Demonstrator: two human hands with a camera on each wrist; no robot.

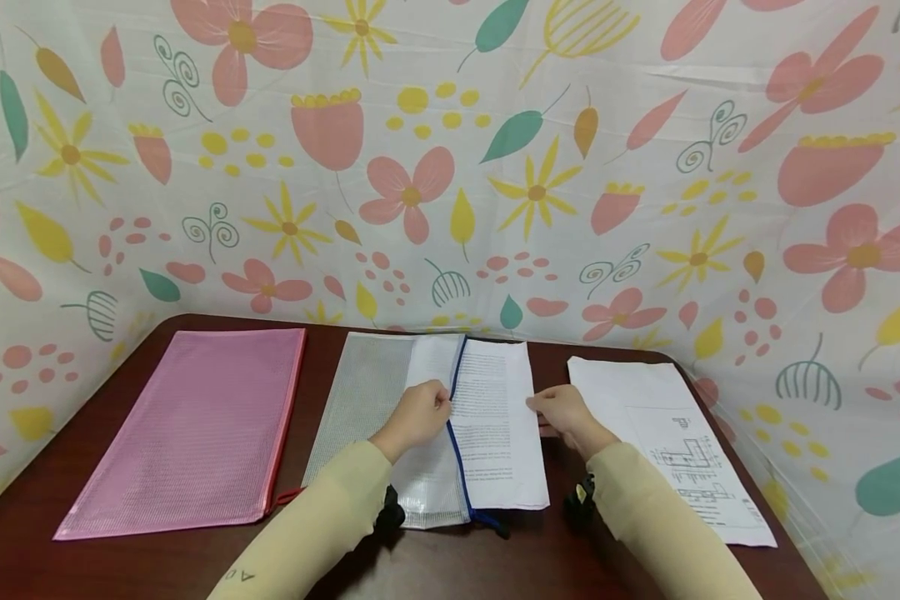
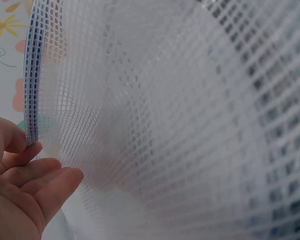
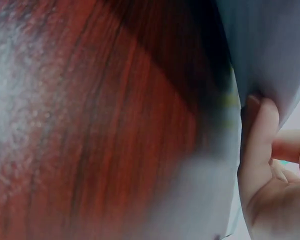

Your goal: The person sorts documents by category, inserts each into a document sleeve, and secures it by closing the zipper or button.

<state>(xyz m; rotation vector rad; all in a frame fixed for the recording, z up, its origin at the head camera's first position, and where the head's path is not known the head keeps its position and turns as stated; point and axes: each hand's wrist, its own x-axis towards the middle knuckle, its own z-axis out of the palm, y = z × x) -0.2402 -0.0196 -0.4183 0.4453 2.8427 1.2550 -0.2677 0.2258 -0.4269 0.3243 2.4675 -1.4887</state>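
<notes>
A clear mesh zipper pouch (image 1: 363, 408) with a blue zipper edge (image 1: 461, 467) lies mid-table, its opening facing right. Printed papers (image 1: 504, 467) are partly inside it and stick out past the zipper. My left hand (image 1: 417, 414) pinches the zipper edge near its middle; in the left wrist view, thumb and forefinger of the hand (image 2: 30, 187) nip that edge, with the mesh (image 2: 190, 110) lifted beside them. With my right hand (image 1: 567, 414) I pinch the papers' right edge. In the right wrist view that hand (image 3: 275, 185) is against the sheets (image 3: 270, 45).
A pink mesh pouch (image 1: 195, 425) with a red zipper edge lies on the left of the dark wooden table (image 1: 330, 575). More papers (image 1: 615, 392), the top one bearing line drawings, lie at the right. A flowered cloth (image 1: 435, 175) hangs behind the table.
</notes>
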